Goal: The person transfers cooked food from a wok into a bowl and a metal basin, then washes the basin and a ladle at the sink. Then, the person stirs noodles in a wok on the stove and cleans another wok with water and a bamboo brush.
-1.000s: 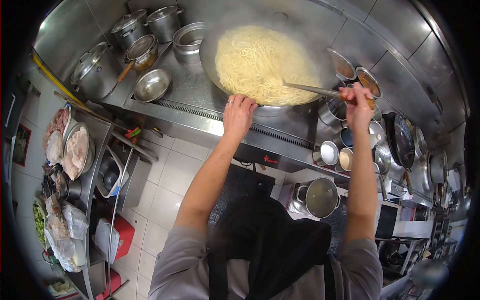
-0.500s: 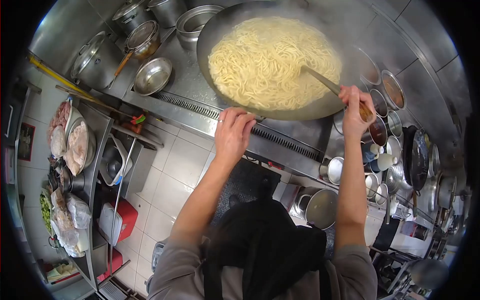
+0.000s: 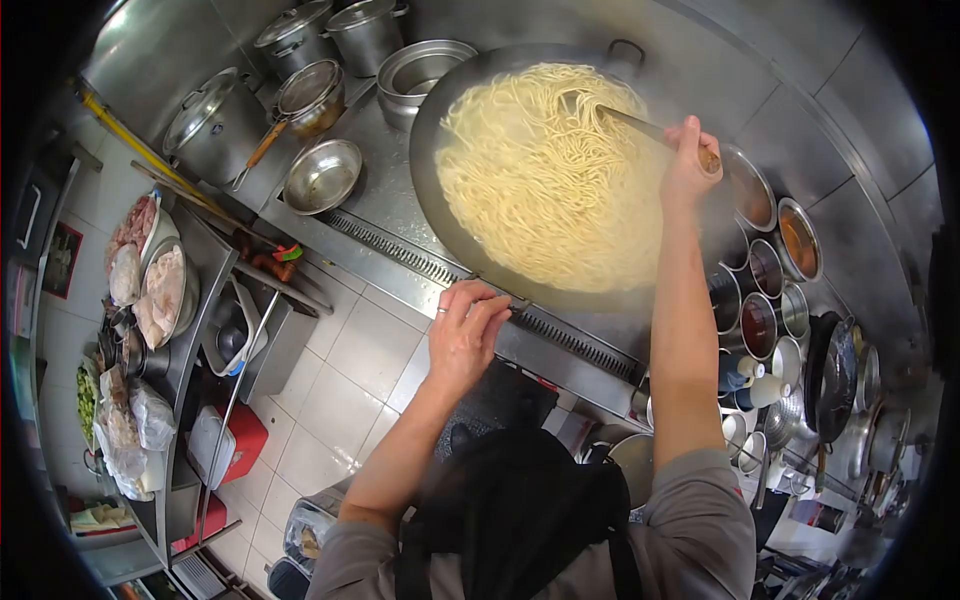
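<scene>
Well, nearest, at the near edge of the wok, the left hand has its fingers bent; whether they pinch something there or merely rest, I cannot tell. Inside the wok, the noodles lie in cloudy liquid. Over the wok's right side, the right hand is wrapped around the wooden end of a long-handled utensil, whose head sits among the noodles toward the wok's far rim. The step appears to be stirring or turning them; the next move probably calls for a firm, low sweep through the mass. Beyond the wok, to its left, stand lidded pots.
</scene>
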Available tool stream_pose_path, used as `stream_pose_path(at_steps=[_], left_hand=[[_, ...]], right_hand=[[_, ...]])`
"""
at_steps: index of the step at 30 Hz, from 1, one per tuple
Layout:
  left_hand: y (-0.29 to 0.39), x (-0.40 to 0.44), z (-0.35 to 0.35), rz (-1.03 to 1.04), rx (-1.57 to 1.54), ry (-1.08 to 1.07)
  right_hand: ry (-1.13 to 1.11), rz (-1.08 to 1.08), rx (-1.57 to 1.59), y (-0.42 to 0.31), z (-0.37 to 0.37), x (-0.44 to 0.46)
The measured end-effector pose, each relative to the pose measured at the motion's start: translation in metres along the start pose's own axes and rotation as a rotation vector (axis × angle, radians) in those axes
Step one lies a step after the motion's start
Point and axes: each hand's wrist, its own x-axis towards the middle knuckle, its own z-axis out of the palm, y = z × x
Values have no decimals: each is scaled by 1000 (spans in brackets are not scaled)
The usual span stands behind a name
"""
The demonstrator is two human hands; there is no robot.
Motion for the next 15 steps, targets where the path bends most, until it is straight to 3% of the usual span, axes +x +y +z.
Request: stream_pose_path(at_steps=[3,7,15], left_hand=[[1,-3,-2,7,2,14],[-5,-5,-3,61,1,39],[-8,-9,-8,120,-13,67]], right_hand=[[57,2,-151,10,10,7],[62,147,-37,-8,29,-17],[-69,149,118,-72,7,-100]])
